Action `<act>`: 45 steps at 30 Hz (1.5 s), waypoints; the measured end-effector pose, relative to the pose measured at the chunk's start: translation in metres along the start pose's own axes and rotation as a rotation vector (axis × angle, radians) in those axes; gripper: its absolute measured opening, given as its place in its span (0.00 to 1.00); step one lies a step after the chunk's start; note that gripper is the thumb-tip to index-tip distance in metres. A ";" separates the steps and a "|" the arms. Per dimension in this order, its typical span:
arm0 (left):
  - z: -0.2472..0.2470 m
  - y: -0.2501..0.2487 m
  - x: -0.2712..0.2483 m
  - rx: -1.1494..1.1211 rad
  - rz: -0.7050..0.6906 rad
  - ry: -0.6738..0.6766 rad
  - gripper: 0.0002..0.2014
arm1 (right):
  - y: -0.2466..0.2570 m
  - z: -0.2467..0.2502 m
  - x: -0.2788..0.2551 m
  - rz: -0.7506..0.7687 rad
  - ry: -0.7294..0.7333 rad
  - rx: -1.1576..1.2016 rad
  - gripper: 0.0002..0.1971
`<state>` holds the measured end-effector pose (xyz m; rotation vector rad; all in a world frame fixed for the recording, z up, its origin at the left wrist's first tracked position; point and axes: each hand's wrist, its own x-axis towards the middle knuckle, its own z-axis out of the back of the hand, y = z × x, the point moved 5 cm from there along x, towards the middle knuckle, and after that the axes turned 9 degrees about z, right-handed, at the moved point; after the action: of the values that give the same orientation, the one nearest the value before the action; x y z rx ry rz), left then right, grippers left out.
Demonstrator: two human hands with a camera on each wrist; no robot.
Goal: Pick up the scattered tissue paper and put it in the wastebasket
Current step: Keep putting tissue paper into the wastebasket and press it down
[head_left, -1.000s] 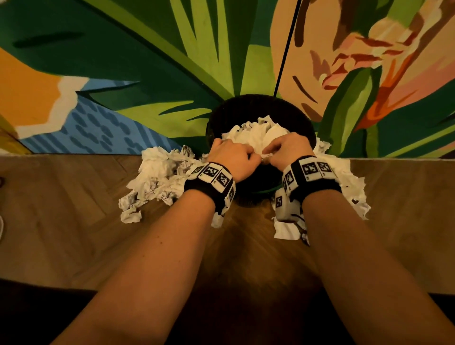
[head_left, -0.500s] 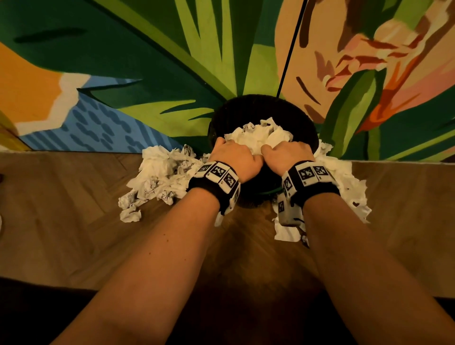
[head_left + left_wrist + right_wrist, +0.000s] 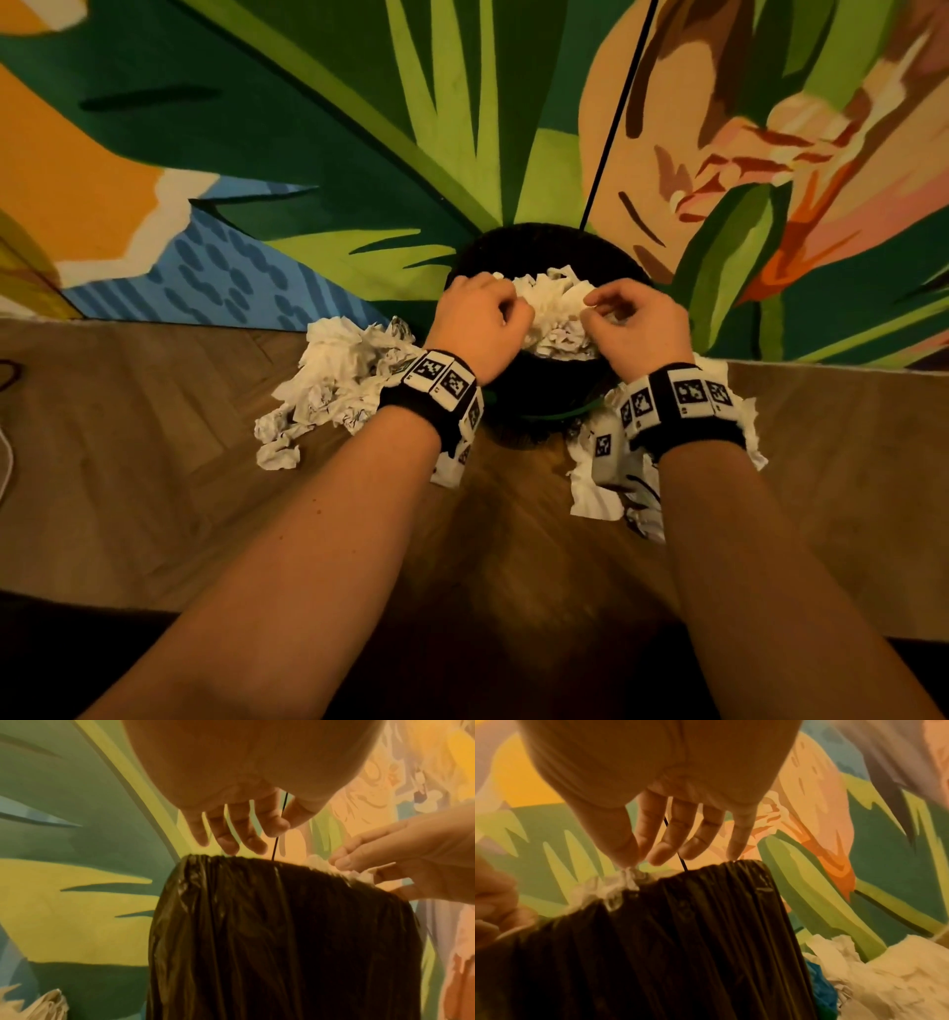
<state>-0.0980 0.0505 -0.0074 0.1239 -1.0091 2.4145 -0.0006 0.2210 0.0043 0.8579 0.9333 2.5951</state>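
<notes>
A: Two walls of painted mural [image 3: 308, 154], leaves and a flower, meet behind the work area; wood floor [image 3: 154, 488] in front, herringbone pattern.

B: Next largest item?

A: Wastebasket [image 3: 544, 246], black, lined w/ a black plastic bag [image 3: 282, 943], standing at the foot of the mural. Tissue wad [image 3: 557, 313] sits in its mouth, heaped above the rim.

B: Tissue outside the basket?

A: Yes. One crumpled tissue pile [image 3: 334, 385] on the floor just left of the basket, some pcs printed w/ dark marks. A second tissue heap [image 3: 611, 493] on the floor at the right, partly hidden under the right wrist.

B: Hands?

A: Both over the basket mouth, each wrist in a black band w/ square marker tags. Left hand [image 3: 477, 329]: in the left wrist view the fingers [image 3: 231, 833] hang loosely bent above the bag edge, nothing gripped; whether they touch the wad, can't tell. Right hand [image 3: 637, 329]: thumb and forefinger pinch a bit of the wad at the rim, other fingers [image 3: 698, 835] relaxed, slightly spread.

B: Hands touching each other?

A: No, apart, wad between them.
</notes>
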 end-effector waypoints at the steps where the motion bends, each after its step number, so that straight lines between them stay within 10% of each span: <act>1: 0.003 0.000 0.000 -0.003 -0.008 -0.009 0.09 | 0.002 0.001 0.001 0.010 -0.007 -0.019 0.02; 7: -0.012 0.004 -0.011 0.211 -0.102 0.245 0.17 | 0.001 -0.032 -0.010 -0.085 0.419 -0.268 0.14; 15: -0.027 0.011 -0.013 0.374 -0.053 0.280 0.26 | -0.006 -0.025 -0.006 -0.111 0.151 -0.225 0.19; 25: 0.026 0.030 0.015 -0.115 0.064 -0.030 0.14 | 0.043 0.002 0.011 0.052 0.000 -0.141 0.17; 31: 0.052 0.123 0.020 -0.188 0.386 -0.062 0.12 | 0.115 -0.045 0.008 0.256 -0.045 0.101 0.08; 38: 0.017 0.253 -0.042 0.145 0.797 0.035 0.17 | 0.116 -0.180 -0.041 0.220 0.477 0.246 0.07; 45: -0.010 0.330 -0.087 0.217 1.173 0.125 0.43 | 0.022 -0.284 -0.063 -0.085 0.781 0.102 0.36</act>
<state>-0.1849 -0.1744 -0.2496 -0.7365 -0.8607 3.4918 -0.1234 0.0366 -0.1857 -0.2298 1.2445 2.8386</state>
